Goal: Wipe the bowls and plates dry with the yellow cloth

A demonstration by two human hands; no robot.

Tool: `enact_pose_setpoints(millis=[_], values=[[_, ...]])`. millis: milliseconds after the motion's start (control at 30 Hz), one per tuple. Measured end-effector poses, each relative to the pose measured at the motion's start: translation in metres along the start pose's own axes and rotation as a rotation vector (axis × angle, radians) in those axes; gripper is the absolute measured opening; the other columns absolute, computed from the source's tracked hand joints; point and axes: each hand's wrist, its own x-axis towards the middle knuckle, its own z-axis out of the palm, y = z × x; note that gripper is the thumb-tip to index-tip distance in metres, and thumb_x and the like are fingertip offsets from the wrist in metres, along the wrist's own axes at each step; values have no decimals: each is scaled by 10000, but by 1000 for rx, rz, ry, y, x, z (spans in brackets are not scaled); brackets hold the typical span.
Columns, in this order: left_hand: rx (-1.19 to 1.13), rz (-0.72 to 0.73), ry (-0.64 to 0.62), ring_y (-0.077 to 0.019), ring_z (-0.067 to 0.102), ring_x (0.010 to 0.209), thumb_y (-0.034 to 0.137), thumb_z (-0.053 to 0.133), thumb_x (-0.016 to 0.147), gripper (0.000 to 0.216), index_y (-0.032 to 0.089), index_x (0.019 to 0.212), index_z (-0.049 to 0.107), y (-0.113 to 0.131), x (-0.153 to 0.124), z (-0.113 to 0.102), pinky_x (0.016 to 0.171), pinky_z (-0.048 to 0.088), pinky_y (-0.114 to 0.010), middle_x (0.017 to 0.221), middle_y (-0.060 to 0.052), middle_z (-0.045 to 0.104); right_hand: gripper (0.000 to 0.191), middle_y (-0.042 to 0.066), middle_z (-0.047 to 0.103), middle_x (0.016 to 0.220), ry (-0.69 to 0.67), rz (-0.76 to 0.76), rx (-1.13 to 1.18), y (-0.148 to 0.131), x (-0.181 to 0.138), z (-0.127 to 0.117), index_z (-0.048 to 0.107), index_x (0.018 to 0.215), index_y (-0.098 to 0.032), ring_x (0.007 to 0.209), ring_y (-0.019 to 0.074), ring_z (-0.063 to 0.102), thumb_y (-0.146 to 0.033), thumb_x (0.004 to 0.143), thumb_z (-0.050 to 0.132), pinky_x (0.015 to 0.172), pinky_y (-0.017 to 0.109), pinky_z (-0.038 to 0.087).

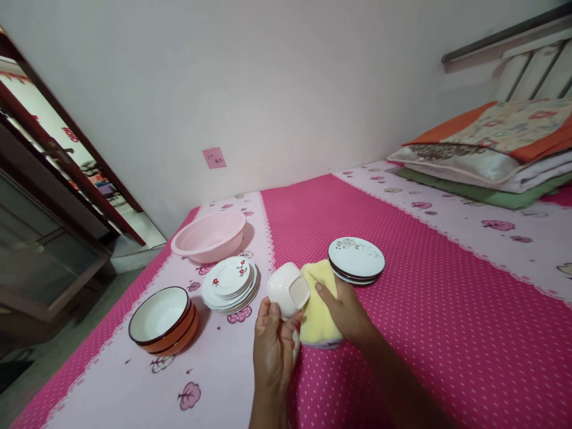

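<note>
My left hand grips a small white bowl, tilted so that its squarish foot faces right. In my right hand is a folded yellow cloth, pinched under the thumb, with its edge close beside the bowl. Part of another pale dish shows behind my left wrist, mostly hidden. Just beyond my right hand lies a stack of white plates with dark rims. Left of the bowl sits a pile of white plates with red flowers.
Orange bowls with white insides are stacked at the left. A pink basin stands near the wall. Folded bedding lies at the far right. Everything rests on a pink patterned bedspread; its left edge drops to the floor.
</note>
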Motion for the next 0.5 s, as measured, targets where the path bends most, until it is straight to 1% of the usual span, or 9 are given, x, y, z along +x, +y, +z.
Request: enact_pose_setpoints(millis=[67, 133, 167, 200, 267, 333, 400, 500], values=[[-81, -41, 72, -236, 758, 1037, 159, 753, 884, 284, 233, 1111, 598, 0, 1, 1, 905, 645, -422, 1204, -77, 752, 449, 153, 758, 1100, -8, -12, -48, 2, 0, 0, 653, 1216, -136, 980, 300, 720, -448, 910, 549, 884, 444, 571], [-93, -91, 68, -267, 725, 1130, 128, 716, 903, 278, 233, 1138, 609, -1, 1, 2, 976, 607, -529, 1281, -90, 730, 430, 147, 758, 1101, 8, -18, -62, 2, 1, -3, 665, 1194, -139, 986, 301, 713, -435, 902, 552, 903, 447, 559], [-73, -108, 42, -266, 722, 1132, 133, 718, 903, 275, 223, 1145, 625, -1, 1, 2, 994, 594, -541, 1290, -96, 727, 415, 141, 755, 1118, 25, -27, -69, 0, 1, -5, 668, 1188, -148, 1005, 299, 705, -427, 906, 545, 926, 449, 547], [-44, -118, 13, -258, 725, 1116, 146, 733, 895, 274, 210, 1147, 646, -2, 1, 3, 1006, 588, -526, 1278, -102, 733, 393, 134, 752, 1124, 48, -45, -80, -1, 1, -6, 673, 1174, -157, 1018, 298, 697, -414, 910, 537, 946, 451, 534], [28, -129, -47, -236, 735, 1063, 193, 779, 869, 292, 181, 1146, 686, -5, -2, 5, 1006, 589, -449, 1226, -113, 753, 342, 120, 748, 1116, 93, -111, -107, -6, 1, -9, 681, 1144, -171, 1031, 295, 684, -375, 917, 527, 964, 454, 517], [83, -144, -99, -226, 738, 1034, 238, 812, 845, 325, 164, 1146, 715, -8, -5, 9, 983, 594, -384, 1197, -121, 762, 317, 116, 735, 1155, 118, -230, -136, -11, 0, -9, 677, 1164, -182, 1086, 293, 663, -302, 912, 527, 995, 463, 498], [89, -162, -120, -223, 738, 1016, 249, 831, 824, 333, 157, 1130, 737, -10, -8, 12, 944, 603, -354, 1187, -122, 765, 363, 110, 715, 1241, 95, -381, -177, -15, -3, -8, 668, 1218, -205, 1181, 289, 622, -201, 884, 526, 1055, 479, 458], [31, -172, -107, -215, 734, 982, 220, 827, 813, 269, 160, 1066, 760, -14, -8, 11, 876, 616, -339, 1138, -107, 774, 523, 83, 688, 1328, -6, -561, -295, -21, -10, -1, 672, 1249, -237, 1286, 279, 551, -77, 783, 497, 1126, 501, 380]])
